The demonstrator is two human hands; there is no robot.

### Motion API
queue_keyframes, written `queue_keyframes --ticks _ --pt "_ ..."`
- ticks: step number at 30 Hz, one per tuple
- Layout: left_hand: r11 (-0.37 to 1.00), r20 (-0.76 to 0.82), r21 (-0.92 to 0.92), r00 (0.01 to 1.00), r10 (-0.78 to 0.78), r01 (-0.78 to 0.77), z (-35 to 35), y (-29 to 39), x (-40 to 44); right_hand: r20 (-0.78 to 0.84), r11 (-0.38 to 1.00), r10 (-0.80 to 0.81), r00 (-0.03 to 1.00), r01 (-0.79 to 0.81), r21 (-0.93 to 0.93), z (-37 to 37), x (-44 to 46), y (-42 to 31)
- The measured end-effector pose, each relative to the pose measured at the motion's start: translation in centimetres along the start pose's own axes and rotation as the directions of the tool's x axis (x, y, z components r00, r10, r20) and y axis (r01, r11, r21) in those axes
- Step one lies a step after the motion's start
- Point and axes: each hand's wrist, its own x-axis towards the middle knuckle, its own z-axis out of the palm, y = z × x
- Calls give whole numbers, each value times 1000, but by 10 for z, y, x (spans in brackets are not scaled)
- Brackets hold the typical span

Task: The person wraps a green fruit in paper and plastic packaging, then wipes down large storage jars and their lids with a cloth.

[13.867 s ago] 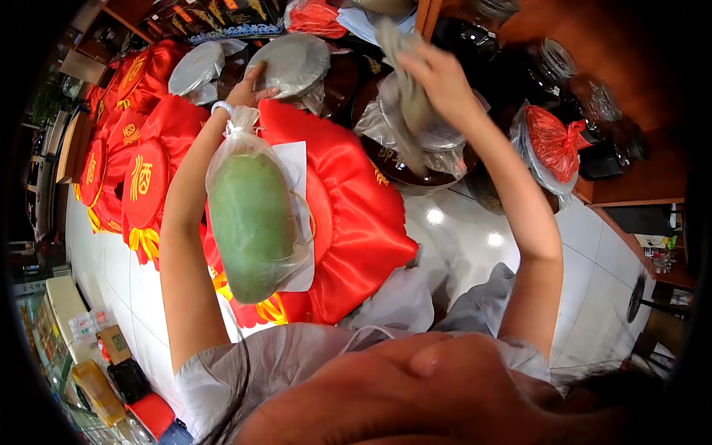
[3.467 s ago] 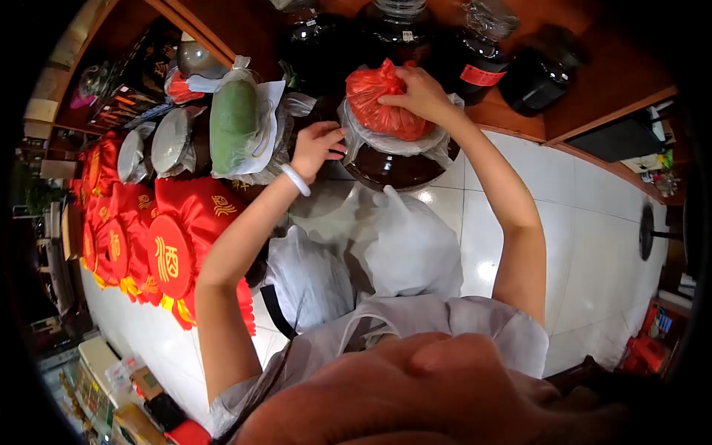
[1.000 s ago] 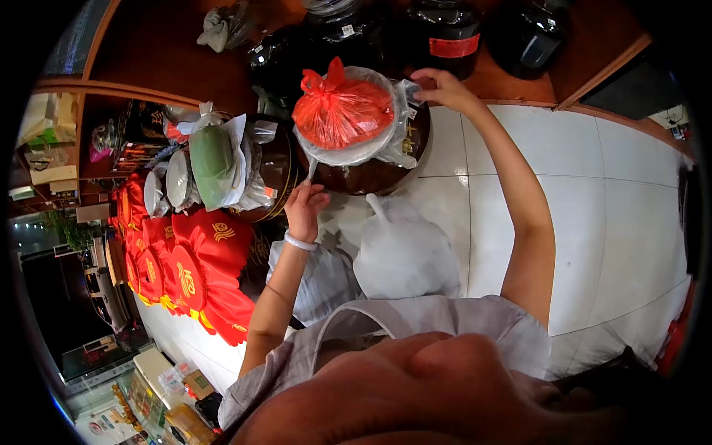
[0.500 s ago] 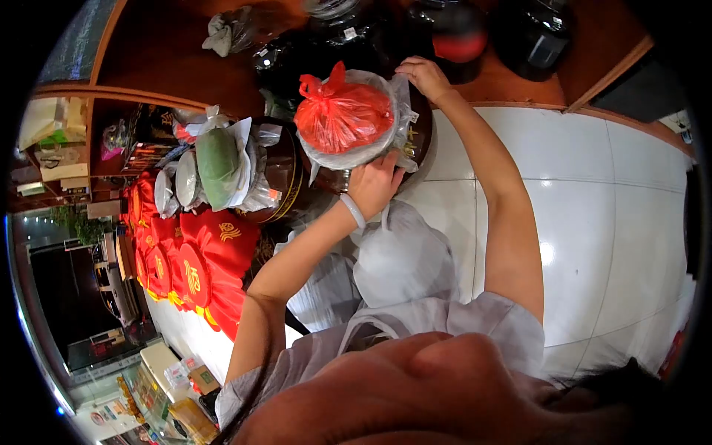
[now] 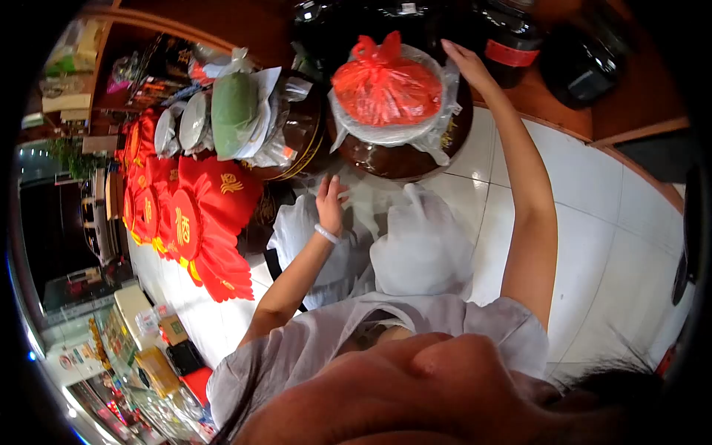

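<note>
A large dark brown jar (image 5: 386,162) with gold lettering stands in front of me. Clear plastic sheeting (image 5: 439,152) drapes over its mouth, and a knotted red plastic bag (image 5: 389,93) sits on top. My left hand (image 5: 330,206), with a pale bracelet at the wrist, is in the air below and left of the jar, fingers apart and holding nothing. Beyond the jar's upper right side, my right hand (image 5: 467,63) has its fingers stretched out beside the sheeting; whether it touches the plastic I cannot tell.
Left of the jar is another brown jar (image 5: 300,137) with a green bundle (image 5: 233,115) on top. Several red cloth covers (image 5: 215,215) with gold characters lie farther left. Dark glass jars (image 5: 512,44) stand on the wooden shelf (image 5: 564,111) behind. White floor tiles (image 5: 593,222) extend right.
My left hand has let go of the jar's near rim and drawn back toward me, opening. My right hand's fingers have straightened away from the sheeting's edge. The whole view has shifted.
</note>
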Motion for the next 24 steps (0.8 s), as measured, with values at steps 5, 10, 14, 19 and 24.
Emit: queue_keyframes --ticks 5,10,14,19,24 --pt "969 9 -135 977 211 -208 34 24 13 129 928 185 974 -216 304 8 -21 -1" --pt "887 -128 -259 924 361 -382 85 7 30 122 936 120 985 -153 318 10 -17 6" --pt "879 -219 -224 901 375 -421 92 13 27 120 973 108 987 -130 189 8 -25 -7" --pt "861 -207 -237 889 407 -450 87 31 27 44 984 62 997 -69 164 2 -40 3" --pt "890 -177 -193 907 383 -413 82 32 34 -8 953 130 991 -123 276 3 -64 0"
